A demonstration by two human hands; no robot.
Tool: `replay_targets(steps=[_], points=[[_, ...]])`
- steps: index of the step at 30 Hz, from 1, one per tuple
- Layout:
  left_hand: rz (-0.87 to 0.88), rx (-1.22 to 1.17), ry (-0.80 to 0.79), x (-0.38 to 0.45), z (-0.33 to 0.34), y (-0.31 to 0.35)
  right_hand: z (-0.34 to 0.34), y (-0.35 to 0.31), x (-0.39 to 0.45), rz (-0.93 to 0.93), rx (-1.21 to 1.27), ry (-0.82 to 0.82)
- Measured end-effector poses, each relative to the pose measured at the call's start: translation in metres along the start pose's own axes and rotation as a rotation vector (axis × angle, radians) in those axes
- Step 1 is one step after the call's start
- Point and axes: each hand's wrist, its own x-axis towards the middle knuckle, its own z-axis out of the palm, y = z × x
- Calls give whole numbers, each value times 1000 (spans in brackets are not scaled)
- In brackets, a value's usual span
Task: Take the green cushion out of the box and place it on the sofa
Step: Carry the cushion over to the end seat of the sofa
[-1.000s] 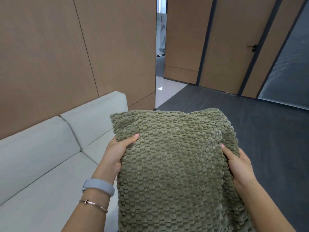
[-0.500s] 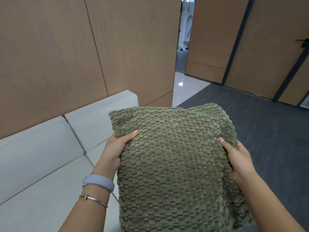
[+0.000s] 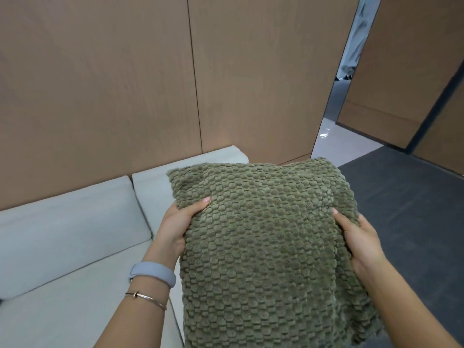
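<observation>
You hold the green cushion (image 3: 263, 249) in front of you with both hands, clear of any surface. Your left hand (image 3: 175, 226) clamps its left edge, thumb pressed across the bumpy front face and the other fingers hidden behind the fabric. Your right hand (image 3: 361, 243) clamps the right edge the same way, thumb on the front, the rest tucked behind where the cover bunches into a fold. The cushion stands roughly upright, its top edge tipped away from you, and its lower right corner sags below your right wrist.

The sofa (image 3: 62, 247) lies to your left and below the cushion: pale, with 2 back cushions against the wooden wall panels (image 3: 100, 96) and a seam splitting the seat. The cushion's left side overlaps the far end of the sofa in this view, but whether it hangs directly above the seat or just beside it cannot be told.

On your left wrist sit a light blue band (image 3: 153, 273) and, just below it on the forearm, a thin metal bangle (image 3: 145, 298). Dark grey carpet (image 3: 406, 209) covers the floor to your right, and an open gap (image 3: 336, 116) between the panels shows a lighter floor beyond.
</observation>
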Motion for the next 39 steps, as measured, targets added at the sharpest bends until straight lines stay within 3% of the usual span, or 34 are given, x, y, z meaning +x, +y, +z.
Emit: replay_targets(steps=[15,26,39], points=[[114,-115,349,60,-30,22,117,5,129,105,-170,-361],[148,-153,536,139,-16,8,179,15,233,201,-211,-520],[239,-31,581,297,-68,-59,248,154,361,130,-291,-541]])
